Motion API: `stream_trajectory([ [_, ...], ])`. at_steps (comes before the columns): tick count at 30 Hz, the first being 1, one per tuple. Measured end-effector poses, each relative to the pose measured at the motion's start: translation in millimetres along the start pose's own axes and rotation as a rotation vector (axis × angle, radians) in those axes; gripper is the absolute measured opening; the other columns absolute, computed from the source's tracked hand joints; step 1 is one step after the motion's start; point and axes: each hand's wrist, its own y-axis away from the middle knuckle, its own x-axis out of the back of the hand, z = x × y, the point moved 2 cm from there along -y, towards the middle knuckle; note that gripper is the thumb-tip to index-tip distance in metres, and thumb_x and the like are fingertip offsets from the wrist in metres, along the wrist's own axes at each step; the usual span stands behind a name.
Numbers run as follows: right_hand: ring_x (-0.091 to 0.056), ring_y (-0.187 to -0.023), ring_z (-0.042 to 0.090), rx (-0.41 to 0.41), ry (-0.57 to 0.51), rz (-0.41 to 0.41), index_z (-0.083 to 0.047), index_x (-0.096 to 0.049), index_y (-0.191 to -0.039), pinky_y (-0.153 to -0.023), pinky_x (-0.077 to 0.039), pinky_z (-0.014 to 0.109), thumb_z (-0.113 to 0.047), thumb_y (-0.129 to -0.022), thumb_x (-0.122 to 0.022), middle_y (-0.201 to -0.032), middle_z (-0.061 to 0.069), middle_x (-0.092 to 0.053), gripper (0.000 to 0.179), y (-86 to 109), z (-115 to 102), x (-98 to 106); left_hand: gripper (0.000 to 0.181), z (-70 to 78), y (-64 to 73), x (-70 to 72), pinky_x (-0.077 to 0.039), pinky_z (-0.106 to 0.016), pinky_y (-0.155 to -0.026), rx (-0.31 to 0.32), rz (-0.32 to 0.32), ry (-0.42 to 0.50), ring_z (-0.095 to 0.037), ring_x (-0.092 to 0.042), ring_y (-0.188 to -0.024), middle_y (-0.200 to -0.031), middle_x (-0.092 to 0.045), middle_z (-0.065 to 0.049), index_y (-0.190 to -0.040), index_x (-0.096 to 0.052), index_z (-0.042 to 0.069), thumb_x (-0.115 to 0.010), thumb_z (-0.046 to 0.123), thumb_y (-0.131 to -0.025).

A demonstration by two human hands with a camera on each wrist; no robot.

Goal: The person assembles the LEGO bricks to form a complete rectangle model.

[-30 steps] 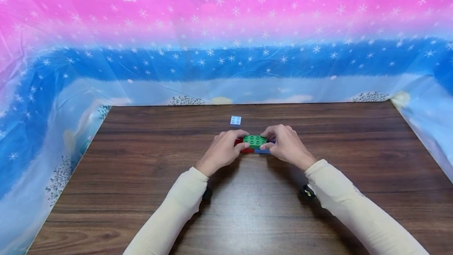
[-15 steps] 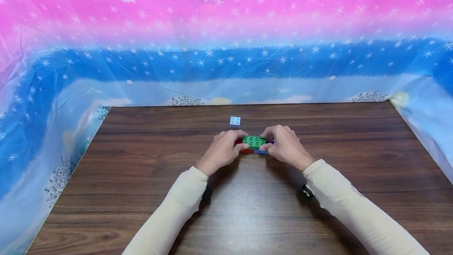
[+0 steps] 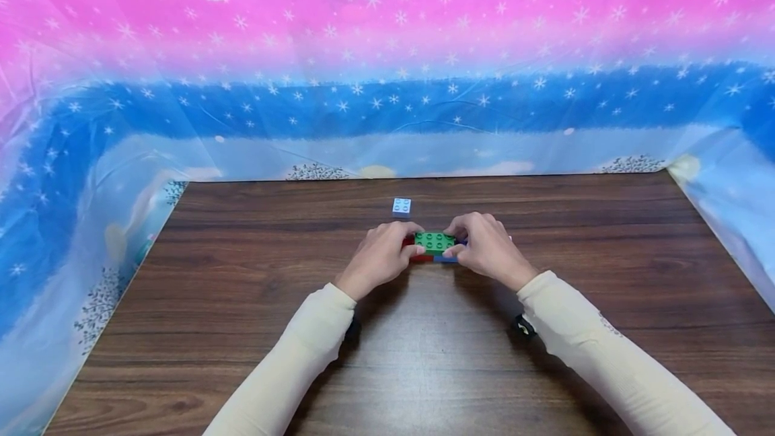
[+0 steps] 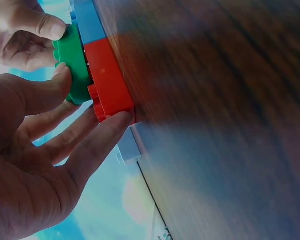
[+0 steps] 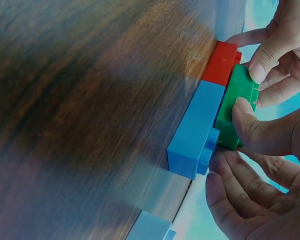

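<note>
Green eight-stud brick [image 3: 434,242] sits pinched between my left grip [image 3: 380,254] and right grip [image 3: 487,244], barely shifted over the last second, straddling the red brick [image 4: 107,75] and blue brick [image 5: 196,125] just beneath, so I judge it not yet fully seated.

Head view high, facing down; wrist views close (sharing green brick [image 4: 76,62]).

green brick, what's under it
Under the green brick, the red brick and blue brick lie end to end, partly sticking out. Its underside and the studs directly beneath are mostly covered.
</note>
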Motion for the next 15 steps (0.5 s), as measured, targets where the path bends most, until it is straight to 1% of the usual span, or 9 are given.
stream_trajectory([
  [10, -0.063, -0.078, 0.018, -0.026, 0.007, -0.03, -0.001, -0.075, -0.107, -0.068, -0.052, 0.035, -0.008, -0.085, -0.083, -0.093, 0.009, -0.072, 0.024, -0.9, -3.0, 0.1, 0.032, -0.6, -0.4, 0.7, -0.051, -0.034, -0.075, 0.015, -0.009, -0.011, -0.016, -0.059, -0.081, -0.114, -0.069, -0.005, -0.128, -0.068, 0.01, -0.067, 0.025, -0.099],
  [15, -0.062, -0.078, 0.019, -0.031, 0.013, -0.029, -0.001, -0.075, -0.107, -0.069, -0.051, 0.036, -0.008, -0.084, -0.083, -0.092, 0.008, -0.071, 0.025, -2.0, -3.2, 0.8, 0.032, -1.0, -1.8, 0.5, -0.051, -0.034, -0.075, 0.021, -0.008, -0.009, -0.017, -0.059, -0.081, -0.113, -0.069, -0.004, -0.127, -0.069, 0.01, -0.067, 0.025, -0.099],
])
